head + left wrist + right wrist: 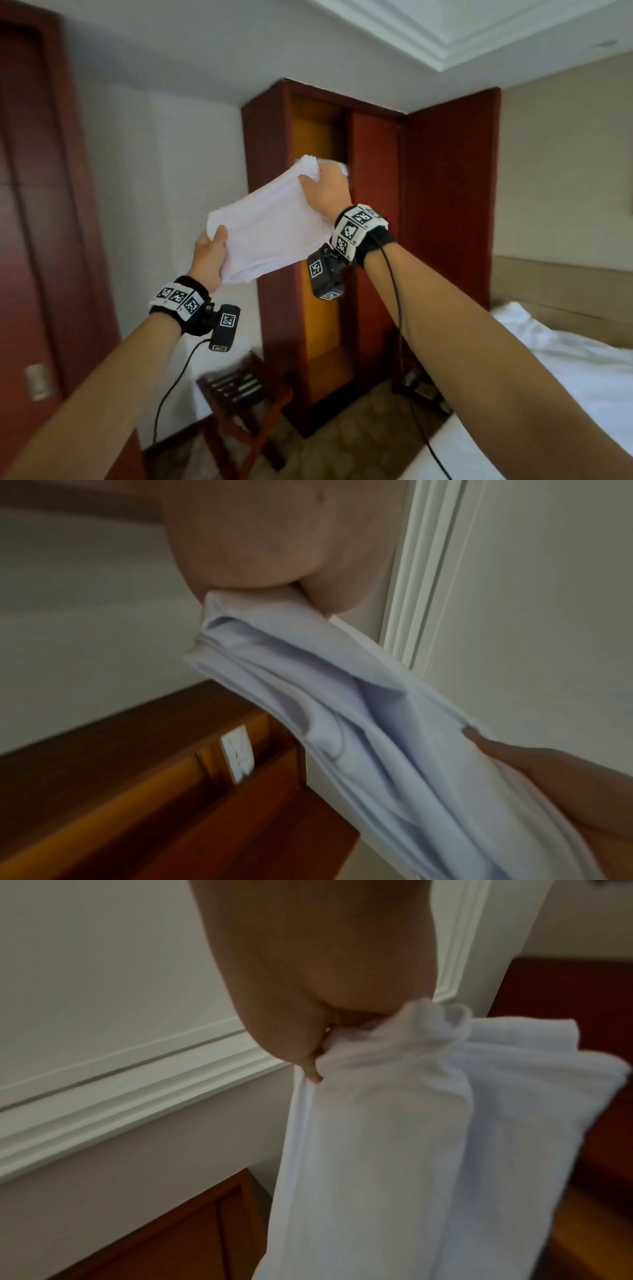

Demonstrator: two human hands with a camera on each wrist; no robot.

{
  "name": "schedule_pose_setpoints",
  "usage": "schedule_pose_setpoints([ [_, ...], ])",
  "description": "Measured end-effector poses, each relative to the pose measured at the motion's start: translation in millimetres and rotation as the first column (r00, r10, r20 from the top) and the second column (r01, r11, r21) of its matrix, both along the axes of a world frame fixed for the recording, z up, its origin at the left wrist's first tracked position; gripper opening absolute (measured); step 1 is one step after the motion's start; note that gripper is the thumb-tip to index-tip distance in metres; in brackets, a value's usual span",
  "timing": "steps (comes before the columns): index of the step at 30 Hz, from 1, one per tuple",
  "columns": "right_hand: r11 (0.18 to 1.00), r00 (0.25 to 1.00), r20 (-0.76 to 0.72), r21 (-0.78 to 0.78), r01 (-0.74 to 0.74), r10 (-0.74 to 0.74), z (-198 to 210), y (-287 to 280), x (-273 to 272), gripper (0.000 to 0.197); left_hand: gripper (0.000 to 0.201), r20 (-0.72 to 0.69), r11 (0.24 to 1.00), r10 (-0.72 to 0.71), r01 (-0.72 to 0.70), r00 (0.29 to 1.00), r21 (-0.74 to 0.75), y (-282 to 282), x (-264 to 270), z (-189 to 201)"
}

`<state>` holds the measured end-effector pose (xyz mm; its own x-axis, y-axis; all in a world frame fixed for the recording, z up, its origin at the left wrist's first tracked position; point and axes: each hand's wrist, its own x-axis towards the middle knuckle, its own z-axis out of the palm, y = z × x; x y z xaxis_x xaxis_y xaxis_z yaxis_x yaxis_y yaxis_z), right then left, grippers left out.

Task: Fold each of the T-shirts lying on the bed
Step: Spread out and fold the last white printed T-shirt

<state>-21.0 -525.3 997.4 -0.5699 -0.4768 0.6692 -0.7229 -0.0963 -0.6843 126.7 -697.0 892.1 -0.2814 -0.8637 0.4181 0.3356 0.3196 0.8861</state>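
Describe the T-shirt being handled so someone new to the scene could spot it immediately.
Find the tall red-brown wooden wardrobe in the room's corner. In front of it, held up in the air, is the white T-shirt, stretched between the left hand and the higher right hand. Unlike the white bed linen at lower right, it touches no surface.

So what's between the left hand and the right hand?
Only the white T-shirt, stretched in the air from left hand to right hand; head view.
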Motion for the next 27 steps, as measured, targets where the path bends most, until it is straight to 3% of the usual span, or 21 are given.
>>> schedule_pose_setpoints([
  [6,0.981,0.983,0.059,-0.099,-0.166,0.172,42,-126,63,0.033,0.031,-0.099,0.941,0.31,-0.32,0.945,-0.111,-85,103,64],
  [9,0.954,0.962,0.076,-0.167,-0.249,0.264,40,-183,95,0.029,0.022,-0.117,0.887,0.418,-0.432,0.901,-0.165,-124,147,73],
  [18,0.836,0.871,0.018,-0.292,-0.465,0.491,26,-354,164,0.023,0.028,-0.123,0.722,0.639,-0.647,0.759,-0.244,-218,245,82],
  [22,0.743,0.79,-0.012,-0.332,-0.581,0.612,26,-442,216,0.022,0.023,-0.143,0.626,0.724,-0.73,0.675,-0.276,-263,302,88],
  [27,0.578,0.624,-0.047,-0.328,-0.747,0.78,38,-540,301,0.012,0.024,-0.146,0.48,0.833,-0.829,0.534,-0.288,-318,391,94],
])
